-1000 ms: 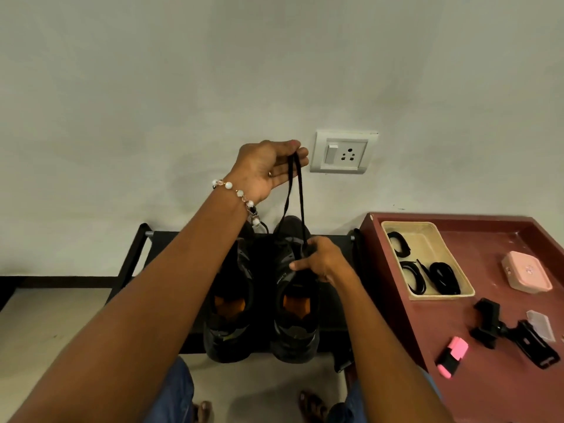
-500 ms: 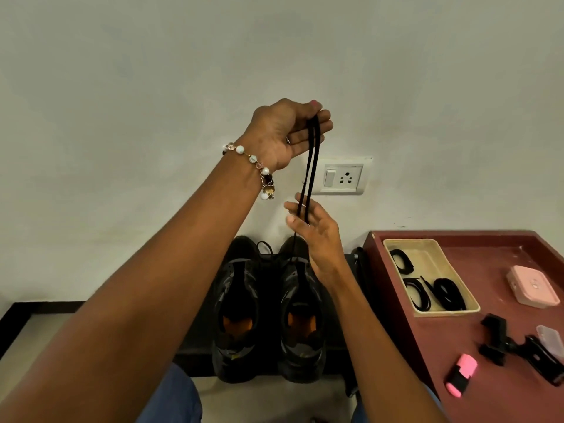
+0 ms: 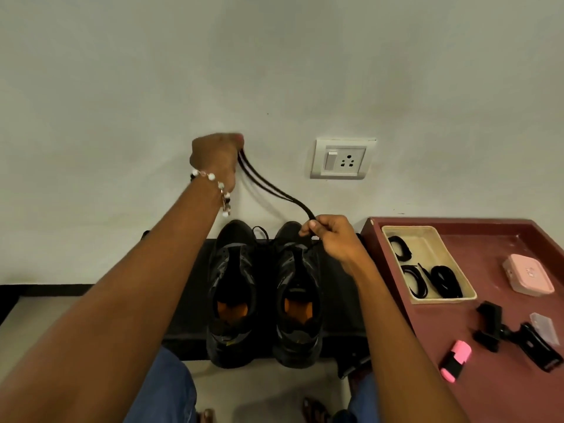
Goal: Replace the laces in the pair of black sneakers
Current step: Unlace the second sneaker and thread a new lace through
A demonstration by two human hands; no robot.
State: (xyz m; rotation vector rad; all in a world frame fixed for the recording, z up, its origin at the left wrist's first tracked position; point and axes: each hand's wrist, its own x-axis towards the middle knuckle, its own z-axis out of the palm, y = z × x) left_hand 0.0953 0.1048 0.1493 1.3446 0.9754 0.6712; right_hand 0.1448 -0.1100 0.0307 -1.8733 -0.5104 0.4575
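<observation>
Two black sneakers stand side by side on a low black rack (image 3: 341,303), the left sneaker (image 3: 232,294) and the right sneaker (image 3: 298,297), both with orange insoles showing and toes toward the wall. A black lace (image 3: 271,187) runs doubled between my hands, above the shoes. My left hand (image 3: 215,160), wearing a bead bracelet, grips one end of the doubled lace up near the wall. My right hand (image 3: 331,236) pinches the other end just above the right sneaker's toe.
A maroon table (image 3: 494,377) stands at the right with a beige tray (image 3: 451,264) holding coiled black laces (image 3: 445,280). A pink box (image 3: 528,277), a black clamp mount (image 3: 515,340) and a pink highlighter (image 3: 456,360) lie on it. A wall socket (image 3: 343,158) is behind.
My left hand dropped lower and swung left with the lace. My right hand went down and right, now pinching the lace's lower end, so the lace slants between the hands.
</observation>
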